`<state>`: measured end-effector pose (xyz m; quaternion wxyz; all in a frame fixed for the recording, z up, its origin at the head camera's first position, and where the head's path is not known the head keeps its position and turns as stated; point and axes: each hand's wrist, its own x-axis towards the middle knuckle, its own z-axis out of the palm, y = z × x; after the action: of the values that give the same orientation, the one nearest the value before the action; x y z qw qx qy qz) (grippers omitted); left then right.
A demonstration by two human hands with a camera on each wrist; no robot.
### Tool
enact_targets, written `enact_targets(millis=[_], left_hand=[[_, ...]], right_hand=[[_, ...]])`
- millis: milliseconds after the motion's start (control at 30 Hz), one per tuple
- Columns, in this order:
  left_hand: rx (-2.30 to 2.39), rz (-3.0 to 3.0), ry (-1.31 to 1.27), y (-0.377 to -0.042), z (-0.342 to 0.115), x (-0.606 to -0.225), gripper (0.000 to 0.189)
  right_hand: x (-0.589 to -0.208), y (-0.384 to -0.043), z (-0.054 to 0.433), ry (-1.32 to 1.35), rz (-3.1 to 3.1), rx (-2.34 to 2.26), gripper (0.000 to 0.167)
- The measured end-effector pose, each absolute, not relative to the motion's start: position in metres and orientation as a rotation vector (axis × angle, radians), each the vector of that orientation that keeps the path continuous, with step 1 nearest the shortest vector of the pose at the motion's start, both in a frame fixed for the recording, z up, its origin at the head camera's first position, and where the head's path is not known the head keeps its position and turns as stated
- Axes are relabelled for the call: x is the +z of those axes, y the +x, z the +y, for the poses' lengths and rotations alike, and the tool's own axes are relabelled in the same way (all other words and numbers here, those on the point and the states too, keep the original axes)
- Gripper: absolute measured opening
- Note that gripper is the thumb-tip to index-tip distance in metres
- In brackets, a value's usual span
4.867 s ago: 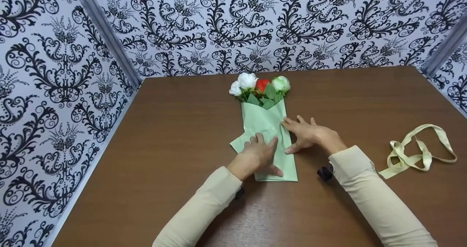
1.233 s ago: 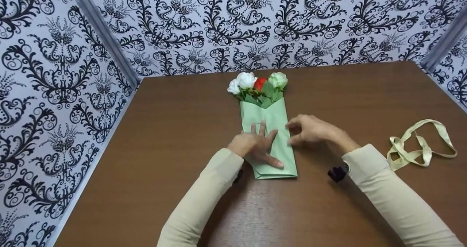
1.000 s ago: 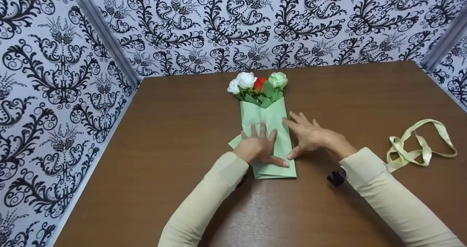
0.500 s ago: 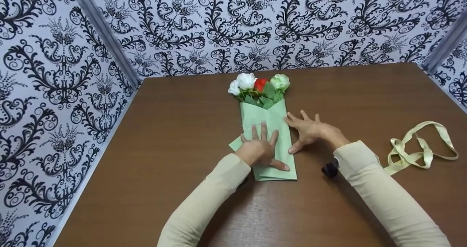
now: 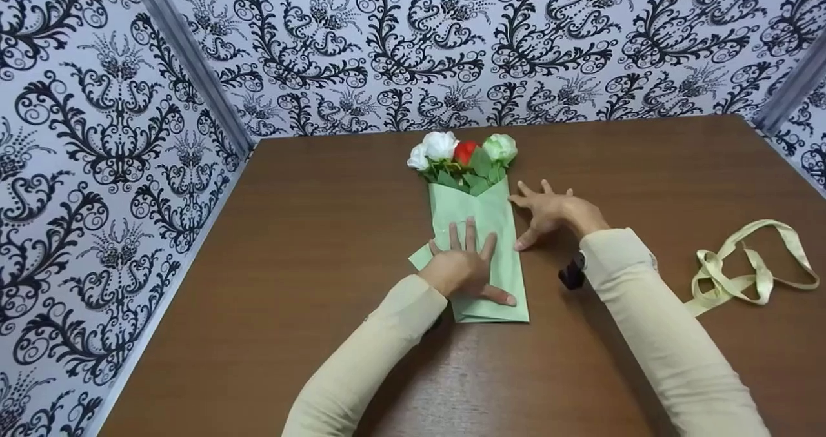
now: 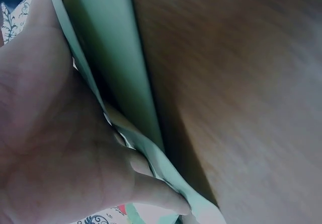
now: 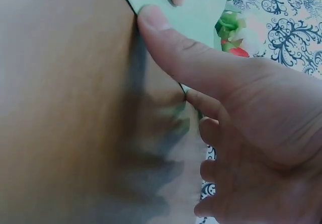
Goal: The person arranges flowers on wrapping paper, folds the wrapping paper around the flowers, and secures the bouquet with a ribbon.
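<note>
I saw the person's left arm point(image 5: 364, 359) angle forward and inward, ending in the left hand point(image 5: 459, 270), palm down, with fingers fanned out and thumb stretched to the right. The right arm point(image 5: 668, 334) came in from the other side, the right hand point(image 5: 548, 214) spread, its thumb set well apart from the fingers.
</note>
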<state>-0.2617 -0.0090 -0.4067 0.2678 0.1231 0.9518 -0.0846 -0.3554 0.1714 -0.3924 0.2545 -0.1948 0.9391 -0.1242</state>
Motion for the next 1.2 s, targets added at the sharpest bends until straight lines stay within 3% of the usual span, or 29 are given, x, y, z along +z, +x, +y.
enact_targets(millis=[433,1200], left_hand=[[-0.202,2.597,0.338,-0.262,-0.01,-0.407,0.12],[-0.081,2.59,0.406,-0.267,-0.021,-0.409,0.118]], right_hand=[[-0.391,-0.376,0.167,-0.474,2.587,-0.331,0.11],[-0.399,-0.382,0.165,-0.462,2.501,-0.346,0.116]])
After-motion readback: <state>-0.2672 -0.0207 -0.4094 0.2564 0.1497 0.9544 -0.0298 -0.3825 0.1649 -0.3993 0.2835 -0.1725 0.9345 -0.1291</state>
